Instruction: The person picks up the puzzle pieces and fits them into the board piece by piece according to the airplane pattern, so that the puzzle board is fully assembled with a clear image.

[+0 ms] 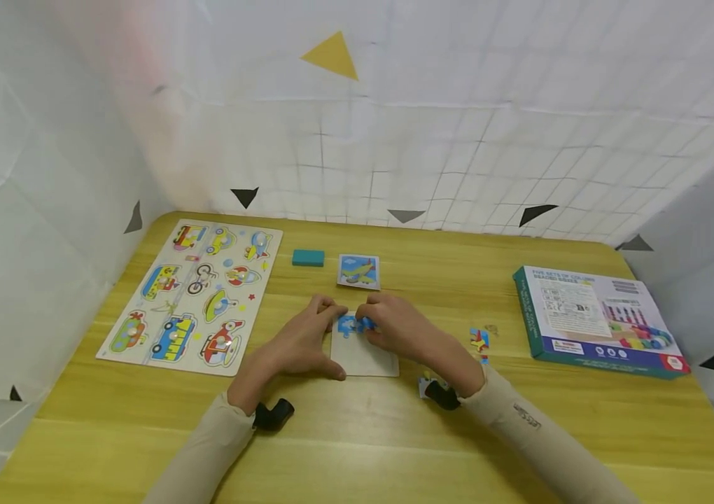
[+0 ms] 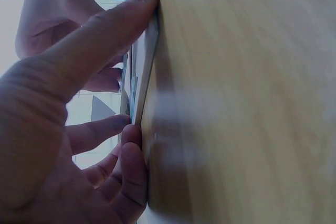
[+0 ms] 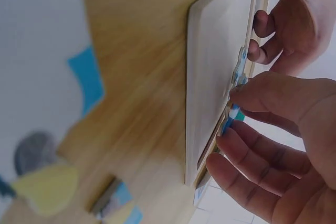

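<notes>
A small pale puzzle tray [image 1: 363,360] lies on the table, with joined blue puzzle pieces [image 1: 348,325] in its far left part. My left hand [image 1: 303,339] holds the tray's left side, thumb at the near corner and fingertips by the far edge. Between thumb and fingers, my right hand [image 1: 397,325] pinches a small blue puzzle piece [image 3: 227,121] close over the tray, beside the joined ones. Just beyond the tray is a picture card [image 1: 359,271] of a yellow airplane on blue. Loose puzzle pieces [image 1: 479,339] lie right of the tray, some partly hidden under my right wrist.
To the left lies a large wooden peg puzzle [image 1: 196,362] with vehicle pictures. A teal block [image 1: 309,257] sits left of the card. At the right is a flat box [image 1: 603,322] labelled as beads. White sheeting [image 1: 432,161] borders the table's back and sides.
</notes>
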